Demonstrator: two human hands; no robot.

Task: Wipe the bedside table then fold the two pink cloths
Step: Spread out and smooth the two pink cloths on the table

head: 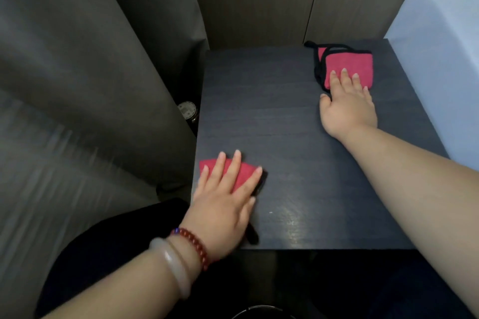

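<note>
On the bedside table (285,137), near pink cloth (245,175) flat beneath straight, spread fingers of left hand (223,202), far pink cloth (350,62) beneath straight fingertips of right hand (347,109).

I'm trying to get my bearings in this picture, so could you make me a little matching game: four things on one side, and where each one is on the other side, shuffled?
Things:
1 near cloth
2 far cloth
3 bead bracelet
4 curtain

Places:
A on the left wrist
B under the right hand, far right of the table
C left of the table
D under the left hand, near left corner

Pairs: 1-D, 2-B, 3-A, 4-C
</note>
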